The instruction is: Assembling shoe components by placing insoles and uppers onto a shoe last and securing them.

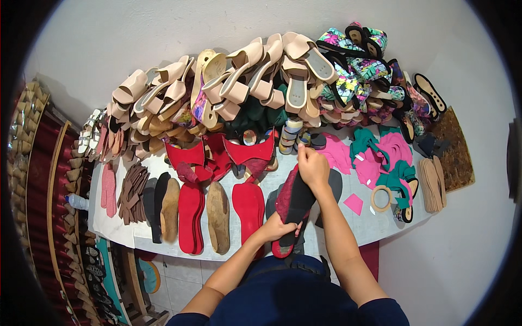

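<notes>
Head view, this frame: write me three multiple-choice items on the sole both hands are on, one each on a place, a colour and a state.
1. Where does the roll of tape lie?
A. right of the hands, by a pink square piece
B. on the floor
C. on top of the sandal pile

2. What colour is the insole piece pressed onto the dark red sole?
A. white
B. black
C. green

3. How is that sole held?
A. lying flat, untouched
C. by one hand only
B. tilted, gripped at both ends

Answers: 1 A, the roll of tape sits on the table beside the pink square piece. 2 B, the insole piece is black on the dark red sole. 3 B, the left hand grips the lower end, the right hand the upper.
</notes>
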Motion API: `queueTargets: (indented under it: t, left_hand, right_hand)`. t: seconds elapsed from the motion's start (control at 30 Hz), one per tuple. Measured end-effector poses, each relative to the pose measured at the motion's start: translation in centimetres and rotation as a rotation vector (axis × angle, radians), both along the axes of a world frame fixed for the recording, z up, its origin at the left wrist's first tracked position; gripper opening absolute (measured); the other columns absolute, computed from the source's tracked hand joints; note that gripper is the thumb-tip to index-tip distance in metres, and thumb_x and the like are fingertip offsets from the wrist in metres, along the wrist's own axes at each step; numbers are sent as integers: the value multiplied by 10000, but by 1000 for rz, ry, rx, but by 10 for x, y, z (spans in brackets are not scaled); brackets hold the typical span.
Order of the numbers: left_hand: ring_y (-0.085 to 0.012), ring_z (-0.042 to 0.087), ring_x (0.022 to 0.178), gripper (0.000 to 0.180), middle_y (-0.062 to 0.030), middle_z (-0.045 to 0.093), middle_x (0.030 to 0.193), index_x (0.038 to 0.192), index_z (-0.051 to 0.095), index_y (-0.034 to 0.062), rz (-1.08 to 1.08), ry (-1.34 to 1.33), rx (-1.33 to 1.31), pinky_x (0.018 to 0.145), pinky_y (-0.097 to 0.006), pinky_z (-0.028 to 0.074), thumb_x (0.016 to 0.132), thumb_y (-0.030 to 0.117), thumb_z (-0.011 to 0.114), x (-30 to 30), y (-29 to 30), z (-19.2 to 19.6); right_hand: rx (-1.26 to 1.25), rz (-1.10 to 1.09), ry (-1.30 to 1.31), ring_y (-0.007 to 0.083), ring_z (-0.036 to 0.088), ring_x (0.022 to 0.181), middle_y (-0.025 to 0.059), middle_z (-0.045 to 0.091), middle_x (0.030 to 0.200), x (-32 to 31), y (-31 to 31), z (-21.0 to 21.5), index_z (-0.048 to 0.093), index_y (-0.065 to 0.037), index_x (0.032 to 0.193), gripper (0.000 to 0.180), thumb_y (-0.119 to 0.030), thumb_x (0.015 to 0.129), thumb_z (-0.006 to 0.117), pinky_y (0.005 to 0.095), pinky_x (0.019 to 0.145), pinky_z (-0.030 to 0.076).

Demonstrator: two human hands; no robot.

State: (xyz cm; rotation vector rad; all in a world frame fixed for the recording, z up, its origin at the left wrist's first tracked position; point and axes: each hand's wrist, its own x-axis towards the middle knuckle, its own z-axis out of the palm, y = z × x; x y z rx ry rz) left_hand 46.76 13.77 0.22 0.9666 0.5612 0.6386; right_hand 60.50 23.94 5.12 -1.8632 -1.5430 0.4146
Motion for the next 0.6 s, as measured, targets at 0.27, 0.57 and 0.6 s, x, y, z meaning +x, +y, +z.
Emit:
queueTargets:
  t: [0.27, 0.57, 0.6]
  left_hand:
    - [-143, 524, 636, 159, -54, 506, 730, 871, 467, -1, -32, 57, 112, 602, -280, 447, 713, -11, 462, -2, 7, 4]
    - [-158, 558, 744, 239, -87, 542, 851, 1019, 443, -10, -82, 12, -20, 703, -296, 464, 786, 14, 494, -5, 0, -5]
    - [-158, 558, 744, 239, -87, 542, 851, 1019, 443, -10, -85, 12, -18, 703, -296, 464, 786, 14, 494, -3, -7, -6]
  right_hand:
    - [-47, -9, 89, 327, 521, 545, 166, 498, 495, 12, 8, -18, 528, 15, 541, 652, -460, 892, 252, 397, 551, 376]
    - [-171, 46, 215, 309, 496, 505, 143, 464, 459, 20, 24, -36, 480, 18, 503, 746, -532, 880, 145, 394, 555, 381]
    - [-169, 43, 215, 309, 496, 505, 143, 464, 459, 24, 26, -39, 480, 18, 503, 746, -532, 880, 145, 394, 555, 381]
